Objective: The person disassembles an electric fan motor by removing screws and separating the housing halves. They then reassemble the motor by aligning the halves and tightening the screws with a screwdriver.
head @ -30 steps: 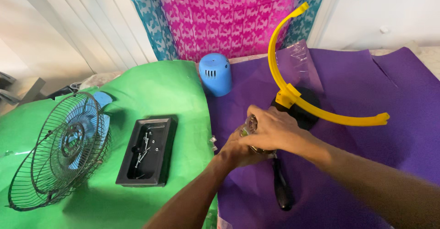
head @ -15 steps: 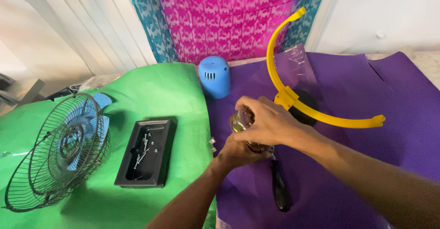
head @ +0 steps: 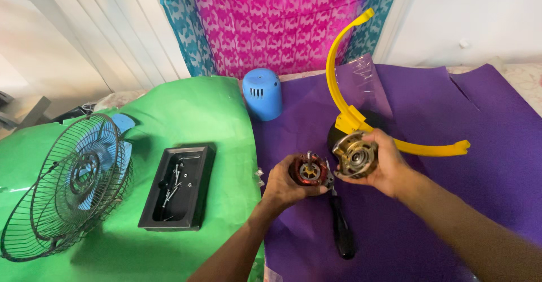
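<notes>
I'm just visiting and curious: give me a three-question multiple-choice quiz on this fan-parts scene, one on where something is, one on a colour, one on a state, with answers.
1. Where does the black tray of screws lie?
A. on the green sheet
B. on the purple sheet
C. inside the wire fan guard

2. What colour is the curved plastic bracket?
A. blue
B. yellow
C. black

3. How do the two motor parts in the hands stand?
A. joined as one piece
B. both lying on the sheet
C. apart, one in each hand

Answers:
1. A, the tray rests on the green sheet, beside the wire fan guard.
2. B, it is plainly yellow.
3. C, the left hand holds the copper-wound part, the right hand the metal end cap.
</notes>
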